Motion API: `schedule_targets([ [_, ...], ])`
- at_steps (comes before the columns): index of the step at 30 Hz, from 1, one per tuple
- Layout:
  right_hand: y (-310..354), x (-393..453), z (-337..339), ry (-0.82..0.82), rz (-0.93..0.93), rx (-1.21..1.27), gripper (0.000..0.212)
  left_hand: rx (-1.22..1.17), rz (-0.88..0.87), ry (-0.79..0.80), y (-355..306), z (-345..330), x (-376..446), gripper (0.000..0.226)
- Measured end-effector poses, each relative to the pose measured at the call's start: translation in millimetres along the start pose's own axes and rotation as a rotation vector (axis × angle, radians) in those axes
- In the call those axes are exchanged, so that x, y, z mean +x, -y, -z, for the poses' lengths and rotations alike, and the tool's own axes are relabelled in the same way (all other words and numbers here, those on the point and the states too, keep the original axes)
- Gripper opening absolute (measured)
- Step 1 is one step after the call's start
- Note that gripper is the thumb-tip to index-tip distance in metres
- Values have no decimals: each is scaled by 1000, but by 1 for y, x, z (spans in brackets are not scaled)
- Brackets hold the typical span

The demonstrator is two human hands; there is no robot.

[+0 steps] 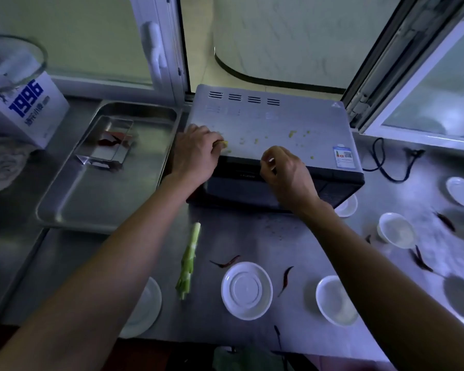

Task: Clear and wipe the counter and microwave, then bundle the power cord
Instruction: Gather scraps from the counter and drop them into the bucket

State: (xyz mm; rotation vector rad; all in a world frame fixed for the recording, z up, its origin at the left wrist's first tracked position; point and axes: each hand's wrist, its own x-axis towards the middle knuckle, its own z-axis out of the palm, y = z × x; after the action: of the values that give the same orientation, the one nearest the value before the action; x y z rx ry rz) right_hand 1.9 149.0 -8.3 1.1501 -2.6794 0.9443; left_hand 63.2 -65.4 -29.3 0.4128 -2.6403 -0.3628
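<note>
- Head view: left hand (pixel 194 151) rests on the microwave (pixel 273 124) top's left edge, curled fingers apparently pinching a yellow scrap (pixel 223 143).
- Right hand (pixel 283 172) at the front edge, fingertips pinched together; contents unclear.
- Yellow crumbs (pixel 292 133) beyond it; power cord (pixel 386 167) further right.

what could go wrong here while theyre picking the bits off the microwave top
1. The left hand holds yellow scraps at the front edge of the microwave; some could drop onto the counter.
2. The right hand pinches one bit at a time, so small yellow crumbs farther back may get missed.
3. A sweeping forearm might knock the white dishes or the green stalk below.
</note>
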Motion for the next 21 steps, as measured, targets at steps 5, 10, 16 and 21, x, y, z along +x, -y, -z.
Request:
schedule_targets([
  [5,-32,-29,31,-126,-99,-13,10,-114,-156,-23,-63,-11,-3,15],
  [10,-79,-83,73,-192,-243,-73,11,-180,-323,39,-145,-33,-15,21],
  [16,-132,-185,130,-257,-428,-113,7,-252,-465,138,-250,-57,-57,19],
  [21,-163,-287,176,-297,-584,-141,10,-303,-574,197,-334,-74,-110,11],
])
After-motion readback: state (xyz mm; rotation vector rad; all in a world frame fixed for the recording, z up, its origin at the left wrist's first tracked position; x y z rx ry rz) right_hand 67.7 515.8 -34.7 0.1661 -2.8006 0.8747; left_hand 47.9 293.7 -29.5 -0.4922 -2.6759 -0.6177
